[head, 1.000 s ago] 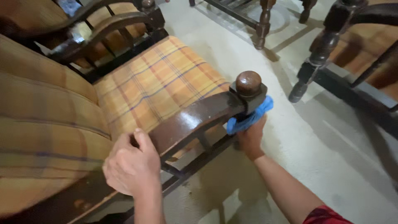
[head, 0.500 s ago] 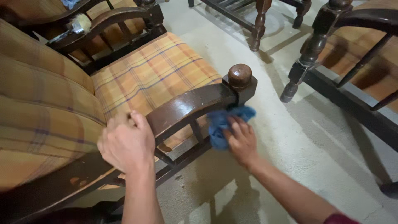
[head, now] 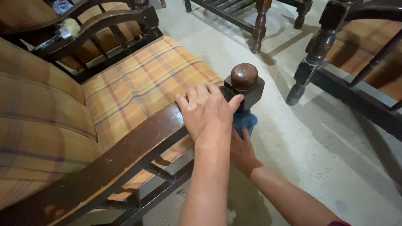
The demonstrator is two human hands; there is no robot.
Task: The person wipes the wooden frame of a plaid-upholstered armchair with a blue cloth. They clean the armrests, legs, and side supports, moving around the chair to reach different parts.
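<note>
My left hand [head: 207, 111] lies flat over the front end of a dark wooden armrest [head: 125, 155], its thumb against the square post topped by a round knob [head: 244, 76]. Just below, my right hand [head: 242, 152] presses a blue cloth [head: 245, 120] against the underside of the armrest beside the post. Most of the cloth is hidden behind my left hand. The armchair has a plaid orange seat cushion [head: 142, 83] and a plaid back cushion [head: 37, 125].
A second wooden armchair [head: 104, 25] stands behind this one at the upper left. Another dark chair frame [head: 335, 54] stands at the right, and turned legs [head: 261, 25] show at the top. Grey concrete floor [head: 318, 159] lies between them.
My left hand has slid forward along the armrest to the knobbed post. My right hand has shifted the blue cloth along the armrest's underside and now holds it under the post.
</note>
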